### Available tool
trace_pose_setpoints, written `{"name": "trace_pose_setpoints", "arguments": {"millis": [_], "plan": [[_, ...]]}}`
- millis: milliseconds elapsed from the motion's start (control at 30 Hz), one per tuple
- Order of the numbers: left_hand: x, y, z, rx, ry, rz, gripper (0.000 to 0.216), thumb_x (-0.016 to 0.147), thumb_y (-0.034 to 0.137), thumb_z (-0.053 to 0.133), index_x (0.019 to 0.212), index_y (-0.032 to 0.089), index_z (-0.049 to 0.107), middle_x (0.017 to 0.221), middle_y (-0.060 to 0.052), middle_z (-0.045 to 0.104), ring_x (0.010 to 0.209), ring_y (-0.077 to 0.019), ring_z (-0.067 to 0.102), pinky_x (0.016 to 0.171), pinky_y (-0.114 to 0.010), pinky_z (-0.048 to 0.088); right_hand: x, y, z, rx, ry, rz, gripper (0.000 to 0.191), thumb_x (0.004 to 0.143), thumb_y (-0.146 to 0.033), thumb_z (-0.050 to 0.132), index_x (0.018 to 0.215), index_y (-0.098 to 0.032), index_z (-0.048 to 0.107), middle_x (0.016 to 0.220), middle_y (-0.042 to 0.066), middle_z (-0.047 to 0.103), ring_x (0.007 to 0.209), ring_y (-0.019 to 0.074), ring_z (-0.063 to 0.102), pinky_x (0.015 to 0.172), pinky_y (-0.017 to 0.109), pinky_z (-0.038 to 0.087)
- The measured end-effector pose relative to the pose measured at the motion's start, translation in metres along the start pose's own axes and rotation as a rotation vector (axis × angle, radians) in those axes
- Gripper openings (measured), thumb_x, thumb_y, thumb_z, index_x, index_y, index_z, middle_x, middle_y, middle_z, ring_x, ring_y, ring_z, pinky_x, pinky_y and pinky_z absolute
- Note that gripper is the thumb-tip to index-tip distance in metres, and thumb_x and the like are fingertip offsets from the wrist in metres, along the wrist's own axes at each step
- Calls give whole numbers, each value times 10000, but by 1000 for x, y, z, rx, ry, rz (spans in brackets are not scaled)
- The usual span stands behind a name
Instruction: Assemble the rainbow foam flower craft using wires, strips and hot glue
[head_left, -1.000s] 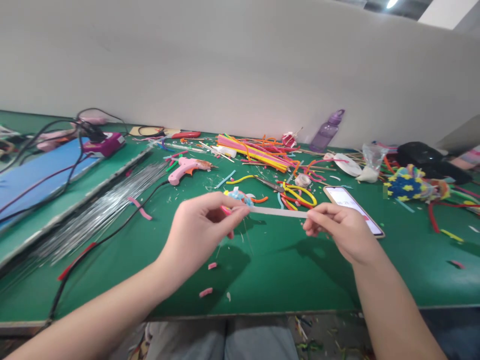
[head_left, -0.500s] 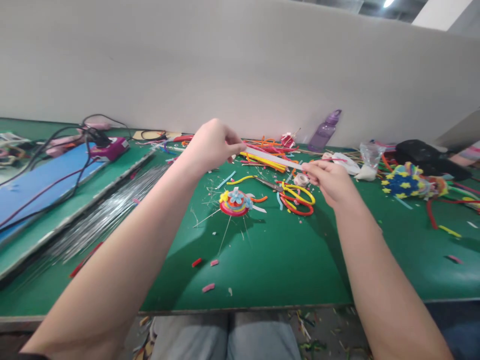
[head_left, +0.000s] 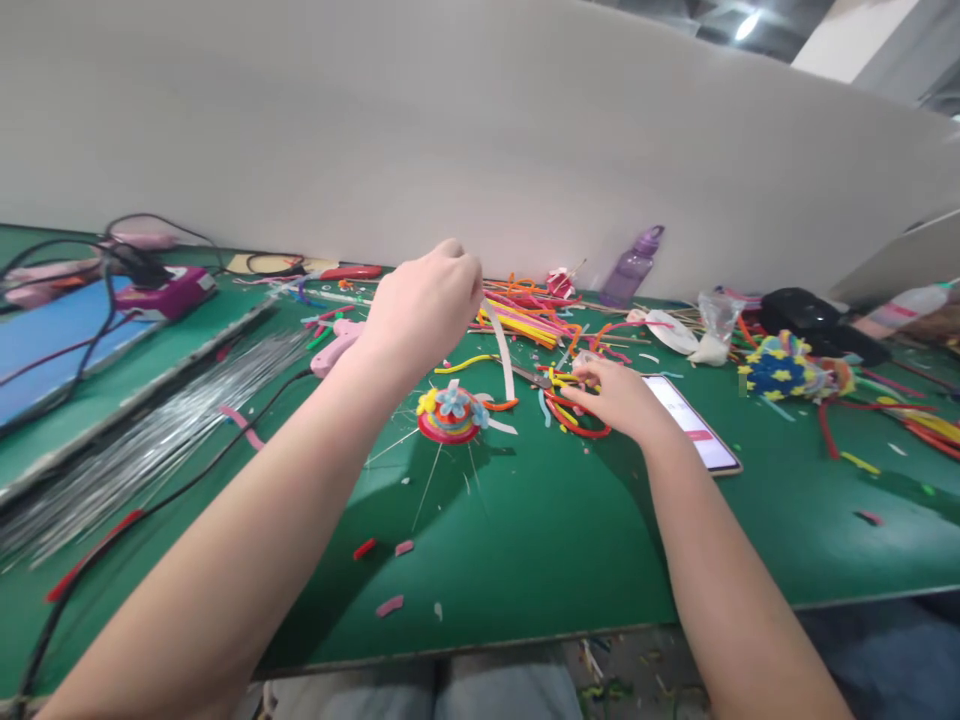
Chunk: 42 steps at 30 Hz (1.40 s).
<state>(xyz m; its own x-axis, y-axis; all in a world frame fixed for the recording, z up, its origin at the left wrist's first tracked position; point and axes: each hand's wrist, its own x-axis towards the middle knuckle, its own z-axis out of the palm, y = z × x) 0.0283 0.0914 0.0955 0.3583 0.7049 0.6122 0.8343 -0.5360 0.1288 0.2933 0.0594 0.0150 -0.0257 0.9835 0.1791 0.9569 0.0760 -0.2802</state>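
Observation:
My left hand is raised above the green table, fingers pinched on the top end of a white strip that hangs down from it. Below it lies a small round craft piece with a blue flower on a red and yellow disc, thin wires sticking out around it. My right hand rests low on the table, fingers curled over the scissors with yellow and red handles; whether it grips them is unclear.
A phone lies right of my right hand. Colourful pipe cleaners, a pink glue gun, a purple bottle and a blue-yellow ball crowd the back. A wire bundle and cables lie left.
The right hand let go of the white strip and dropped to the scissors. The strip, earlier stretched between both hands, now dangles from the left hand. The view shifted slightly right.

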Motion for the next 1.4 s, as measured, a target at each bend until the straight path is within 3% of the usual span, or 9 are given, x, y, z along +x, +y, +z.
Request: {"name": "trace_pose_setpoints", "arguments": {"millis": [100,267,467,767,933,1100,1167,1300,1400], "plan": [[-1,4,-5,-56,46,49,107,808,184,562,763,156,655,902,-77,613,688,-165,575,591,-297,388,-1,-2,5,-54,-98,-5,330,771,-452,619,970,-195,680,1014,103,702,906,259,651,753,359,480],[1,5,-8,-108,104,11,112,812,174,568,766,174,670,901,-50,635,702,-154,580,617,-292,389,-2,-5,7,-71,-135,65,415,739,-462,630,1041,-180,667,1036,107,707,906,264,662,745,349,485],[3,3,-14,-75,-1,-86,133,808,217,585,837,194,712,719,-38,649,730,-206,618,694,-348,434,0,-10,7,-96,-132,103,345,720,-426,650,983,-207,694,986,78,728,886,255,674,711,326,479],[3,2,-18,-71,-48,-139,176,833,286,566,904,222,713,772,-31,697,759,-194,643,783,-367,470,2,-3,10,140,-114,233,338,718,-458,654,907,-188,724,922,75,734,841,228,676,715,304,486],[3,0,-15,-56,-21,-126,165,816,288,589,897,224,718,769,-33,698,769,-199,640,755,-359,473,1,-5,9,406,-18,254,350,739,-511,642,810,-178,724,850,74,726,836,223,678,703,296,506],[5,-4,-15,-81,4,-130,181,830,282,571,928,233,715,830,-46,707,819,-220,639,769,-374,463,3,-7,10,824,1,328,224,698,-363,690,818,-174,677,819,64,718,603,174,660,546,290,519],[5,-5,-16,-122,0,-133,201,847,272,544,948,234,713,868,-54,705,859,-231,641,804,-388,454,6,-6,12,932,60,322,286,641,-296,729,886,-180,638,842,53,711,620,170,665,553,295,539],[7,-6,-18,-159,-6,-101,220,861,264,522,974,238,710,918,-53,706,898,-227,637,840,-381,448,11,-6,17,935,210,219,442,568,-274,787,936,-192,557,899,54,693,806,194,682,727,337,569],[9,-8,-17,-128,0,-58,210,841,249,545,960,239,718,868,-37,717,839,-194,635,796,-339,466,13,-4,17,788,334,50,421,640,-331,743,981,-209,528,948,67,678,911,221,670,820,390,551]]}}
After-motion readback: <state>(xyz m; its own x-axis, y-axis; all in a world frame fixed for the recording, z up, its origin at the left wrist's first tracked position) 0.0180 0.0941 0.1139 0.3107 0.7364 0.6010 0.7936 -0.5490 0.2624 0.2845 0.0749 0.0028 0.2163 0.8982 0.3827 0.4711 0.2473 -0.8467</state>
